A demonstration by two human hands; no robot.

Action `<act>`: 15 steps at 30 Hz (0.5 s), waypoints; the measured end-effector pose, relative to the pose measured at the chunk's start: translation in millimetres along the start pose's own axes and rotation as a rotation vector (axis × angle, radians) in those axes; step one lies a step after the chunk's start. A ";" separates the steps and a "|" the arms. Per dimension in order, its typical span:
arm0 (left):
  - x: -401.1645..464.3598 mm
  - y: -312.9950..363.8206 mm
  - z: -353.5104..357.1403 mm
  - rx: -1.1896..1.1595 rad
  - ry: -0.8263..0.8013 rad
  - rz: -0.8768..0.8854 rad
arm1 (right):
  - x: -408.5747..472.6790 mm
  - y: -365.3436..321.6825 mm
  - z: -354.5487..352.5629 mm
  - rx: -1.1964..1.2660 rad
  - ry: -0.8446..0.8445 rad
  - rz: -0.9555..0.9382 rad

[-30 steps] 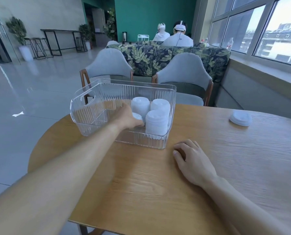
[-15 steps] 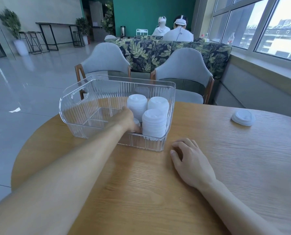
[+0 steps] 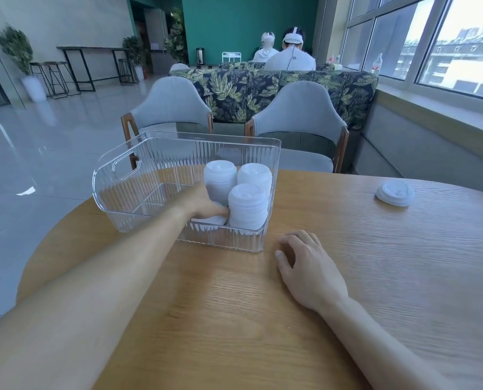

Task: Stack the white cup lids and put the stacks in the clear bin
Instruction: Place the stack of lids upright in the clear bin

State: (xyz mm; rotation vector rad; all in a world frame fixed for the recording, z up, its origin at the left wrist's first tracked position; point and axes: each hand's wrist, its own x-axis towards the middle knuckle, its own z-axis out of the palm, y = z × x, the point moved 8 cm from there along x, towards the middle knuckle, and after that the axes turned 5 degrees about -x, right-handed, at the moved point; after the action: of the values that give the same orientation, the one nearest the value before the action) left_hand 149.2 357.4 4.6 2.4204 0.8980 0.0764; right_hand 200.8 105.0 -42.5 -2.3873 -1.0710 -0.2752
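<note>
Head view: the left hand (image 3: pixel 199 202) reaches into the clear bin (image 3: pixel 127 175), fingers curled on a short lid stack (image 3: pixel 210 219) beside three tall stacks (image 3: pixel 247 206). The right hand (image 3: pixel 308 270) rests on the counter (image 3: pixel 375 277), fingers loosely curled. One loose lid (image 3: pixel 394 193) lies well apart.

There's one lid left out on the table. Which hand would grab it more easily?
Probably the right hand: it rests free on the table, on the loose lid's side. The left hand is inside the clear bin.
</note>
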 end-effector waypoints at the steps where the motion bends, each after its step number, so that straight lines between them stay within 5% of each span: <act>1: -1.1 0.3 -1.0 -0.013 -0.016 -0.001 | -0.1 0.1 0.0 0.000 0.000 0.002; 15: 0.4 -7.5 1.0 0.095 -0.036 0.002 | 0.7 2.9 2.4 -0.009 -0.018 0.021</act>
State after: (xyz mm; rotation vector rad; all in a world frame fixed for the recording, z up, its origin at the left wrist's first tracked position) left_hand 145.3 361.9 -0.2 2.5024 0.9022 -0.0091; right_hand 203.3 105.1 -45.4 -2.4122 -1.0536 -0.2523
